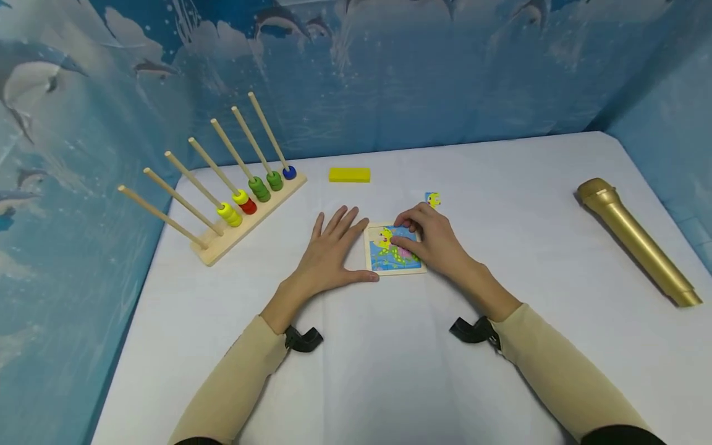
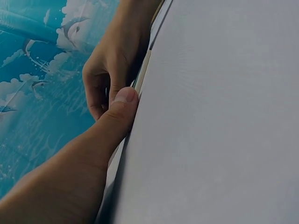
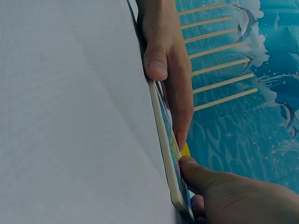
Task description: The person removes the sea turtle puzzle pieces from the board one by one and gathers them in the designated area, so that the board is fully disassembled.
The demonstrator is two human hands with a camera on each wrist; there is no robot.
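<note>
A small square wooden puzzle (image 1: 394,271) with a pale frame and a blue, yellow and pink cartoon picture lies on the table. My left hand (image 1: 328,259) is spread flat on its left side, thumb at the near left corner, forefinger at the far left one. From the right, my right hand (image 1: 439,244) reaches over the picture, thumb and curled fingers pinching a puzzle piece at the upper right, mostly hidden by the fingers. In the right wrist view the right thumb (image 3: 191,170) is right at the puzzle's face. A loose puzzle piece (image 1: 432,199) lies just beyond this hand.
A wooden bead rack (image 1: 256,216) with upright rods and coloured beads stands at the back left. The yellow block (image 1: 349,175) lies behind the puzzle. A gold microphone-shaped object (image 1: 639,241) lies at the right. Blue dolphin-print curtain (image 1: 417,80) borders the white table.
</note>
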